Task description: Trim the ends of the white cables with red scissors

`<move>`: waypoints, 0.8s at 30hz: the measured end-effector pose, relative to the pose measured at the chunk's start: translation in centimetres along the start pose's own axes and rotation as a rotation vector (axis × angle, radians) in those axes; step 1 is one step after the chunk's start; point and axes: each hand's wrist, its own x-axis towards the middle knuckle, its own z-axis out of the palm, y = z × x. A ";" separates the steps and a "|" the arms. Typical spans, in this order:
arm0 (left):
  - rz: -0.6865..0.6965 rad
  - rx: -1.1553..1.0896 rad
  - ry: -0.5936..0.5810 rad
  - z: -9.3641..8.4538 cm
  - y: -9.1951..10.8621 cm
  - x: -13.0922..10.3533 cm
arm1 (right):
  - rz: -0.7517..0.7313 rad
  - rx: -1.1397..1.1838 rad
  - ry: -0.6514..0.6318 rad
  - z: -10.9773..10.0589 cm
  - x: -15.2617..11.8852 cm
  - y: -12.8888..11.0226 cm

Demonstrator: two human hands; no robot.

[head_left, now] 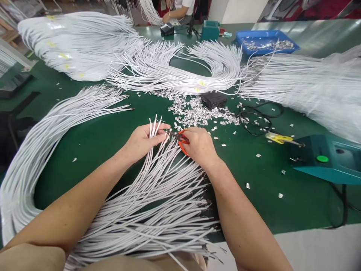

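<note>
My left hand point(145, 141) is closed around a few white cables point(152, 130), whose ends stick up past the fingers. In my right hand point(200, 145) is a pair of pliers point(183, 142) with orange-red handles. The dark jaws point left, close to my left fingertips and a cable end there; whether they touch it I cannot tell. A large bundle of white cables point(158, 210) fans out below both hands, with dark bare ends toward the right. Small silvery metal pieces point(194, 111) lie scattered just beyond the hands.
More white cable bundles lie at the left point(36, 150), back point(180, 77) and right point(304, 82). A blue tray point(296, 47) holds small metal pieces. At right stand a teal machine point(324, 158) and yellow-handled tool point(279, 138). A black box point(213, 100) sits mid-table. Another person's arm point(176, 14) shows behind.
</note>
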 end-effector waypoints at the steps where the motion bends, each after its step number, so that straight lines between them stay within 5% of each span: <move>1: 0.003 0.013 0.000 0.0 0.0 0.0 | 0.002 -0.005 -0.001 -0.1 0.0 0.0; 17: -0.010 0.029 0.009 -0.3 0.0 0.0 | -0.033 -0.102 0.069 -0.5 -0.1 -0.1; 24: 0.018 -0.031 -0.027 -0.1 -0.3 -0.1 | 0.279 0.746 0.181 -1.2 0.4 -0.8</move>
